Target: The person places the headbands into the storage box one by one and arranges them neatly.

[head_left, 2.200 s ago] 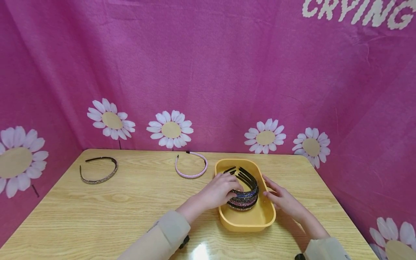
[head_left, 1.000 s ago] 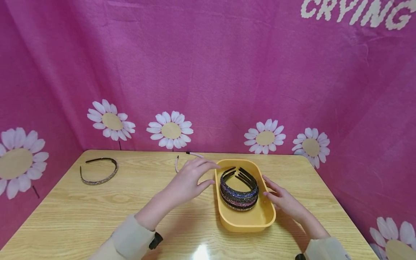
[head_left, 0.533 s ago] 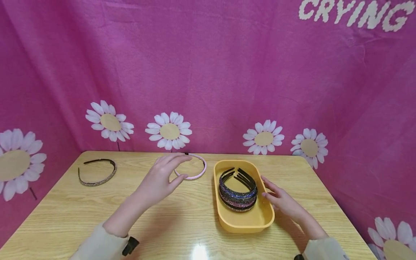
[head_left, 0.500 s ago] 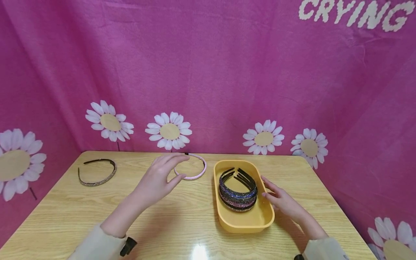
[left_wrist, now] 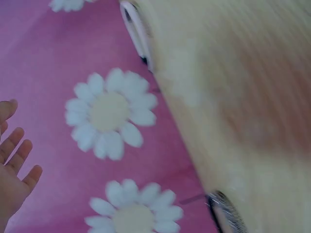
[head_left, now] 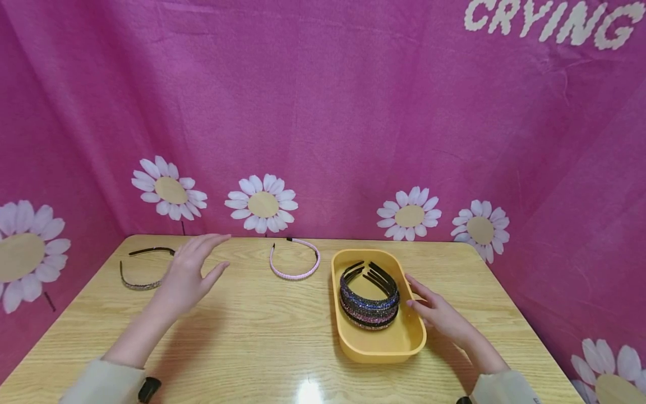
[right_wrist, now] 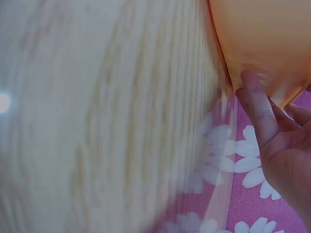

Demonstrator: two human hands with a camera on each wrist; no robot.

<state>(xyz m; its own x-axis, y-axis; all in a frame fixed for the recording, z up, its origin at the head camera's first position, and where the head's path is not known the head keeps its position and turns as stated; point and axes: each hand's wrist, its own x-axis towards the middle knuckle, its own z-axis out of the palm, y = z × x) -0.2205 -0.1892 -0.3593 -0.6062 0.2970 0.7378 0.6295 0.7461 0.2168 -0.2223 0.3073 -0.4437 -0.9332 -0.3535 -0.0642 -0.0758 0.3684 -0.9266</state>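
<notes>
My left hand (head_left: 184, 275) hovers over the left part of the table with its fingers extended and nothing in them. It partly covers a glittery headband (head_left: 141, 286) lying at the far left. In the left wrist view the same hand (left_wrist: 14, 179) shows spread fingers. A pink headband (head_left: 295, 276) lies near the back edge, to the right of that hand. My right hand (head_left: 444, 317) touches the right wall of a yellow plastic bin (head_left: 373, 356) with straight fingers; the right wrist view shows fingertips against the bin's side. Inside the bin sits a stack of sparkly dark headbands (head_left: 370, 306).
A wooden table (head_left: 252, 348) carries everything. Behind it and at both sides hangs a magenta cloth (head_left: 323, 112) printed with daisies, close to the table's back edge.
My left hand has come away from the headband stack in the bin and moved left, past the pink headband toward the glittery one. My right hand has stayed at the bin.
</notes>
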